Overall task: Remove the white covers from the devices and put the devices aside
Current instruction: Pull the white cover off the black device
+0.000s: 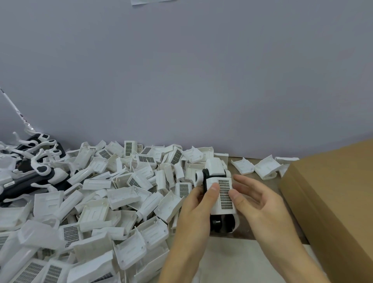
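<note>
- Your left hand (198,199) gripped the device (217,194) — thumb on its white cover (223,197).
- Your right hand (255,199) touched the cover's edge, fingers relaxed and spread.

Wall (181,70): we see plain grey-lilac, filling the upper half behind the table.
Cardboard box (333,202): we see brown, closed, at the right edge of the table.
Table (260,232): we see a bare brown strip beside the box.
Paper (149,1): we see a white scrap on the wall's top edge.
</note>
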A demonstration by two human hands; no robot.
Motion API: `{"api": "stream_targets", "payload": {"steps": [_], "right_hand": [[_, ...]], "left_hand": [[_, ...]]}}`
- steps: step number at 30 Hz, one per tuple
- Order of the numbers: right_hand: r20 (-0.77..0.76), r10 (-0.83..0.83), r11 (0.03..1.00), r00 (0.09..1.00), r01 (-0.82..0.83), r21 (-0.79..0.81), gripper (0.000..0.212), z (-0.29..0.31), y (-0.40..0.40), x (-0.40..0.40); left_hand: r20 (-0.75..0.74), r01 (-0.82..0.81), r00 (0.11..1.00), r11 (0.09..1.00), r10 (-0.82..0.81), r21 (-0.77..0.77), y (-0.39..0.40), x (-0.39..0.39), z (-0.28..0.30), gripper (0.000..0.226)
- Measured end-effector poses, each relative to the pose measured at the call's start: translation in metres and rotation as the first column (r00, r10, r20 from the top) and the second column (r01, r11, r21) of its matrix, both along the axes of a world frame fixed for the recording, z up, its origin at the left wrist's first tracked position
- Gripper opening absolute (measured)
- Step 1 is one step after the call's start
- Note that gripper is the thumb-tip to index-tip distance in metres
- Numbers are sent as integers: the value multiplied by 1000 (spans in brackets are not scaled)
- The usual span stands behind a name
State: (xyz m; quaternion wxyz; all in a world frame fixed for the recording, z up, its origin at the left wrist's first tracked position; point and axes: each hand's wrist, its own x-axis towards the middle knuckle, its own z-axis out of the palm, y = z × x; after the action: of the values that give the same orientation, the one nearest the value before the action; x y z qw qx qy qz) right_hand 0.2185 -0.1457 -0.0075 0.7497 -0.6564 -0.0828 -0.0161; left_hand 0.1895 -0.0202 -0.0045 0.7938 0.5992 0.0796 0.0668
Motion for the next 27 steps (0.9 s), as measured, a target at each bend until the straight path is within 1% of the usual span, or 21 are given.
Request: {"api": "stream_targets", "payload": {"steps": [2, 5, 8, 9, 11, 12, 14, 17, 21, 24, 27], "right_hand": [[-19, -15, 999, 1000, 14, -42, 29, 0, 2, 0], [0, -33, 996, 999, 33, -83, 17, 0, 5, -1], [-4, 0, 995, 1000, 0, -103, 11, 1, 5, -3], [-27, 40, 994, 999, -42, -105, 13, 2, 5, -3], [-86, 141, 986, 986, -148, -82, 28, 3, 5, -5], [-111, 173, 981, 979, -181, -67, 35, 5, 6, -6], [-140, 189, 979, 972, -198, -52, 42, 8, 8, -9], [-156, 148, 986, 977, -157, -48, 44, 9, 13, -9], [-98, 65, 994, 993, -73, -77, 44, 8, 18, -11], [-82, 36, 998, 996, -41, -56, 43, 9, 18, -12], [-76, 16, 999, 997, -19, -40, 42, 10, 19, -13]], "left_hand": [[0, -6, 1000, 1000, 6, 1, 0, 0, -1, 17], [-1, -36, 999, 999, 36, 27, 1, 2, -3, 24], [5, -46, 999, 998, 46, 38, 2, 2, -6, 28], [9, -39, 999, 998, 39, 40, 2, 2, -6, 27], [31, -16, 999, 999, 15, 37, 1, 1, -5, 20], [47, 5, 999, 999, -7, 41, 1, 1, -4, 20], [85, 34, 996, 997, -40, 67, 0, 0, -2, 32], [107, 11, 994, 995, -22, 102, -2, 0, 0, 47], [112, -46, 993, 983, 26, 180, -3, -2, 4, 60], [119, -65, 992, 975, 40, 214, -3, -4, 6, 65], [127, -69, 991, 974, 42, 215, -4, -2, 4, 63]]}}
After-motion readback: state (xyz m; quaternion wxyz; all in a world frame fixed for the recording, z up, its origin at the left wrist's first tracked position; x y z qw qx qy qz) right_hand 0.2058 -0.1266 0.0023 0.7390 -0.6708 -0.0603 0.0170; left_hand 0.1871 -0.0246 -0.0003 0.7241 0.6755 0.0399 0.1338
